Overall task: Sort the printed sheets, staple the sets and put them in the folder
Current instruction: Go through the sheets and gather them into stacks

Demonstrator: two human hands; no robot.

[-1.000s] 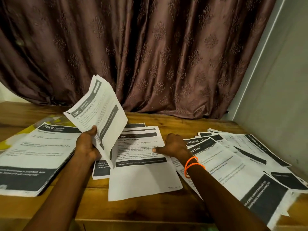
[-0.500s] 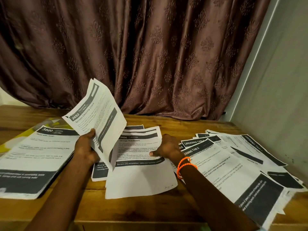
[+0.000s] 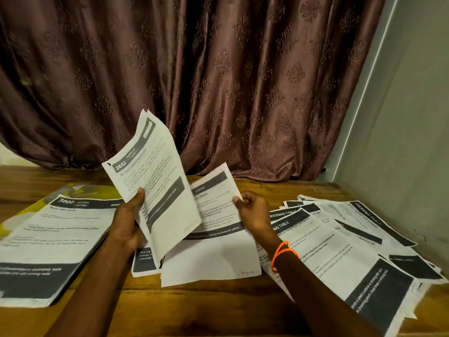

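My left hand (image 3: 127, 222) grips a small bundle of printed sheets headed 2652 (image 3: 155, 181), held upright above the middle of the table. My right hand (image 3: 252, 212) pinches the right edge of the top sheet (image 3: 213, 207) of the centre pile and lifts its far end off the pile (image 3: 209, 261). A thick stack headed 3800 (image 3: 48, 242) lies at the left on a yellow-green folder (image 3: 73, 190). Several sheets headed DRESSING TABLE (image 3: 340, 254) are fanned out at the right.
The wooden table (image 3: 194, 312) ends at a brown patterned curtain (image 3: 218, 81) behind and a grey wall (image 3: 401, 142) on the right. Bare wood shows along the front edge between my forearms. No stapler is in view.
My right hand went from resting flat on the centre pile to pinching its top sheet and raising it. The bundle in my left hand has tilted more upright.
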